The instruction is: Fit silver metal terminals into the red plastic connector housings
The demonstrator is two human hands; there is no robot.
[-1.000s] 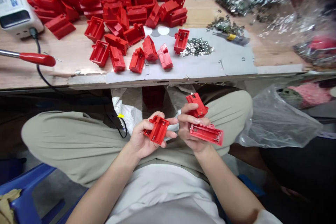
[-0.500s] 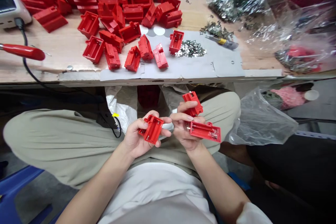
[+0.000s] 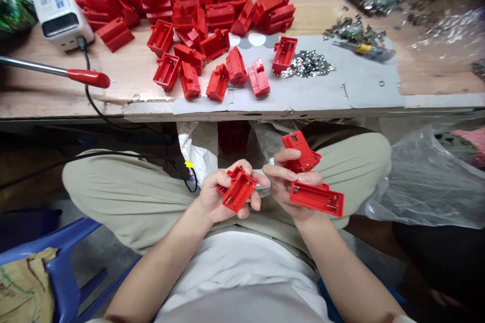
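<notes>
Over my lap, my left hand (image 3: 220, 194) is closed around a red plastic battery case (image 3: 239, 191), its hollow side up with small metal contacts inside; another red piece shows behind it, partly hidden. My right hand (image 3: 290, 184) grips two more cases. One, a long battery case (image 3: 317, 199), lies open side up with metal springs at its ends. The other red case (image 3: 301, 151) sticks up beyond the fingers, its closed side showing. The fingertips of both hands come close together in the middle.
A heap of red cases (image 3: 189, 5) covers the bench's back left. Shiny metal contacts (image 3: 310, 64) lie on grey card (image 3: 364, 83), near a yellow-and-clear cutter (image 3: 366, 49). At left are a red-handled tool (image 3: 89, 77) and a white device (image 3: 62, 10). Below hangs a white sack (image 3: 197, 149).
The view has swung left, so everything sits further right in the picture. In my right hand the two cases have tilted and shifted slightly; both hands keep their hold.
</notes>
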